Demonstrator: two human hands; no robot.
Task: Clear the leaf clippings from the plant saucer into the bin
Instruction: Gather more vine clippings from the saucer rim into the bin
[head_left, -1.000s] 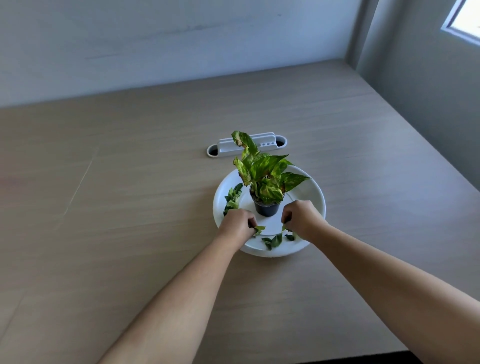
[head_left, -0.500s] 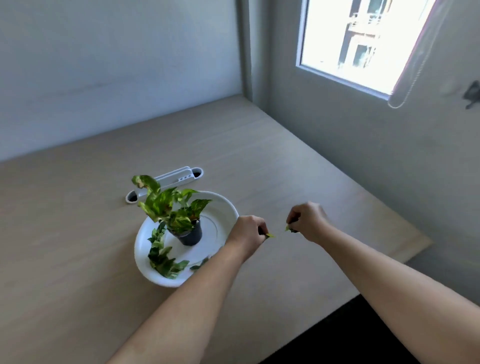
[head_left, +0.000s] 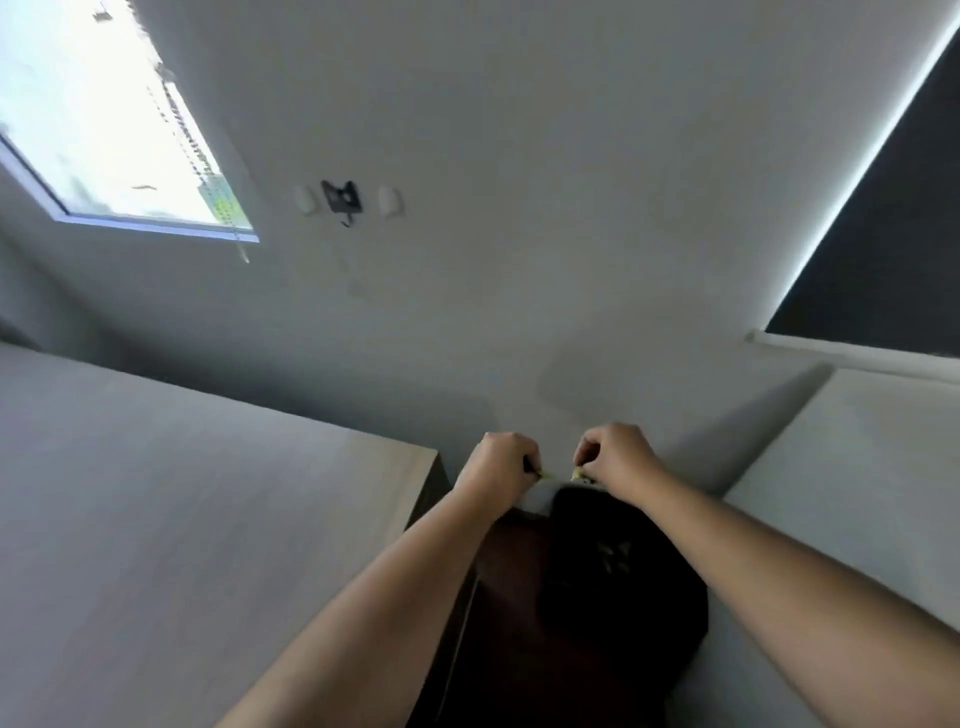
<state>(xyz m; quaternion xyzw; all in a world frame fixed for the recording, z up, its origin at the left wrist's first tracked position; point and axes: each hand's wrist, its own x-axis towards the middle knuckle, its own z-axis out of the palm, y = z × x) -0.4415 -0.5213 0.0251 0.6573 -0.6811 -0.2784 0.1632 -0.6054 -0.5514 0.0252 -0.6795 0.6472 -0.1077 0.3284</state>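
head view, left hand (head_left: 501, 467): fingers curled shut, pinching a small yellow-green leaf clipping (head_left: 544, 474) at the fingertips; the piece pokes out toward the right hand.
head view, right hand (head_left: 613, 457): fingers pinched together on a second clipping (head_left: 577, 474), pale green, only a sliver showing.
head view, bin (head_left: 618, 571): dark, open-topped, set low in the gap between the table (head_left: 182, 493) on my left and a pale surface (head_left: 857, 493) on my right; its mouth lies directly below and slightly nearer me than both hands.
head view, bin contents: i think a few leaf scraps (head_left: 615, 558) already lie inside, but it is too dark to be sure.
head view, key relation: both hands close together, side by side over the far rim of the bin; right hand sits more squarely above the opening, left hand is nearer the rim's left edge.
head view, saucer: not in view; it must be off to my left, on the table.
head view, my judgement: this is the drop step; opening both pinches should let the pieces fall in, though the left one may catch the rim.
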